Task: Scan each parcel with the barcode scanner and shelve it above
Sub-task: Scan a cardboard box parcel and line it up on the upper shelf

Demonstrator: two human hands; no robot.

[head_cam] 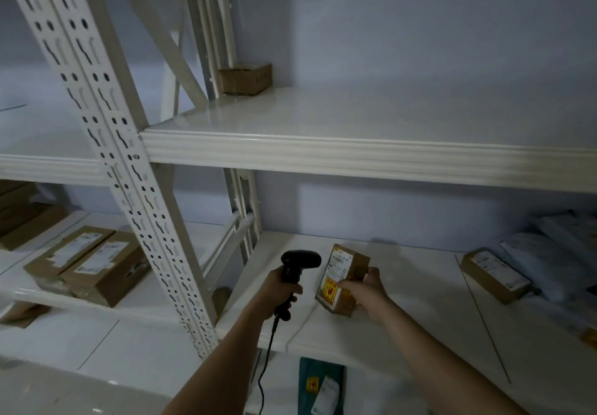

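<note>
Both hands are reaching out over the lower shelf (420,288) of a white metal rack. The left hand (280,288) is gripping the handle of a black barcode scanner (298,267), fingers curled round it, with the scanner head pointing right toward the parcel. A black cable (268,350) is hanging down from the base of the handle, running along the left forearm. The right hand (365,292) is holding a small brown cardboard parcel (344,277), fingers wrapped round its right side and thumb on the front face. This parcel is standing tilted, just beside the scanner head, its lower end touching or nearly touching the lower shelf; which one is hard to say. A white label is sitting on its upper face and a yellow-and-red sticker on the lower part.

On the upper shelf (355,153), one small brown box (244,78) is sitting in the far left corner against the upright post (106,143). Farther right on the lower shelf, another brown labelled box (496,275) is lying beside a pile of grey mailer bags (555,246). In the neighbouring bay to the left, two flat brown cartons (90,259) are lying side by side. Below the lower shelf's front edge, a dark green packet (319,385) with a white label is lying partly in view.
</note>
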